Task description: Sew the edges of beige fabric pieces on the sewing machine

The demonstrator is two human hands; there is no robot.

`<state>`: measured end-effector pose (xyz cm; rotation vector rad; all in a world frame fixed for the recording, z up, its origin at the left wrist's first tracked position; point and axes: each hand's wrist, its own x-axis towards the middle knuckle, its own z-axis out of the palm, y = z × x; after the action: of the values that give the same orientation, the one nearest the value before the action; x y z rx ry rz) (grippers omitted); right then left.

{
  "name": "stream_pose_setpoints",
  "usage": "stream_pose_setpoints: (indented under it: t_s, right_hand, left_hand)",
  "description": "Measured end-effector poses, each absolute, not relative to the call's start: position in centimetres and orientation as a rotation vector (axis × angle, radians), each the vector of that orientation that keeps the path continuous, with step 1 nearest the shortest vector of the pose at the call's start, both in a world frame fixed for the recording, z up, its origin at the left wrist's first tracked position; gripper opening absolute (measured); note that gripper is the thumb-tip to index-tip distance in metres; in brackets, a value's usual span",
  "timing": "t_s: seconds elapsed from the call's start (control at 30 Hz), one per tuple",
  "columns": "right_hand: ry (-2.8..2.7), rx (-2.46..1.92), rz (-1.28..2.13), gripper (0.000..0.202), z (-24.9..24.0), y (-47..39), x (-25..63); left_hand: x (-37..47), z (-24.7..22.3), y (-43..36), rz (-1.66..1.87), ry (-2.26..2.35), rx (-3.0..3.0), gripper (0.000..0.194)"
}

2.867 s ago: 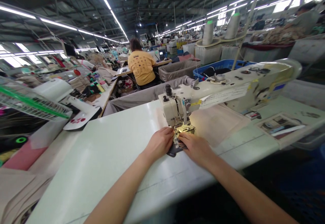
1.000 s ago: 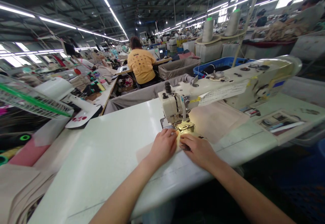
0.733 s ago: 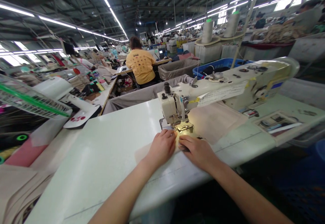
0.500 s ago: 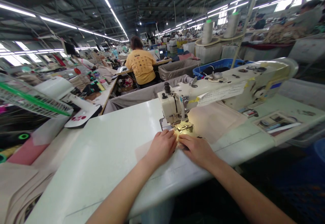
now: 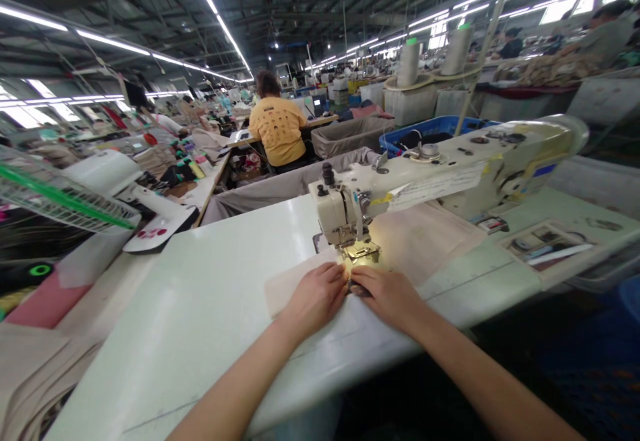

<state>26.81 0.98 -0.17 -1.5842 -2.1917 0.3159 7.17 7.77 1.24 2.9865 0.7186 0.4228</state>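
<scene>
An industrial sewing machine stands on the pale green tabletop, its needle area lit yellow. Beige fabric reaches out from under the machine's left side, and a wide beige piece lies beneath its arm. Just in front of the presser foot, my left hand has its fingers pressed together on the fabric edge. Close beside it, my right hand pinches at the same spot, fingertips bent in. Some dark thing shows under the right fingers, too hidden to name. The fingertips of both hands nearly meet.
A white fan stands at the left, near stacked beige pieces. Small tools lie in a tray at the right. Behind the machine are a blue basket and thread cones. A person in yellow sits ahead.
My left hand has slid slightly toward me, and more of the beige fabric shows to the left of the needle. My right hand stays almost in place.
</scene>
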Motion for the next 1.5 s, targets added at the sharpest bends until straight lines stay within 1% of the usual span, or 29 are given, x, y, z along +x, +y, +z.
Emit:
stream_pose_setpoints:
  t_s: [0.23, 0.4, 0.7, 1.03, 1.23, 1.33, 1.5]
  right_hand:
    - [-2.181, -1.609, 0.278, 0.023, 0.3, 3.1, 26.7]
    - [-2.165, -1.590, 0.294, 0.023, 0.1, 2.6, 26.8]
    - [-2.127, -1.610, 0.240, 0.032, -1.1, 1.0, 26.4]
    - [-2.141, -1.622, 0.211, 0.035, -1.3, 0.9, 26.4]
    - [-2.127, -1.623, 0.210, 0.031, -1.2, 0.9, 26.4]
    - [-2.082, -1.624, 0.179, 0.028, -1.5, 0.9, 26.5]
    - [-1.936, -1.597, 0.127, 0.027, -2.3, 0.9, 27.2]
  left_hand:
    - [7.4, 1.6, 11.2, 0.443, 0.707, 2.949, 0.029]
    - [7.4, 1.7, 12.5, 0.423, 0.713, 2.965, 0.031]
    - [7.3, 1.2, 12.4, 0.488, 0.725, 2.958, 0.030]
    - [7.3, 0.9, 12.2, 0.556, 0.726, 2.924, 0.031]
    - [7.9, 1.1, 11.8, 0.505, 0.848, 2.932, 0.027]
    - [7.7, 2.0, 11.1, 0.402, 0.993, 2.914, 0.025]
    - [5.2, 3.6, 10.9, 0.233, 0.893, 2.836, 0.032]
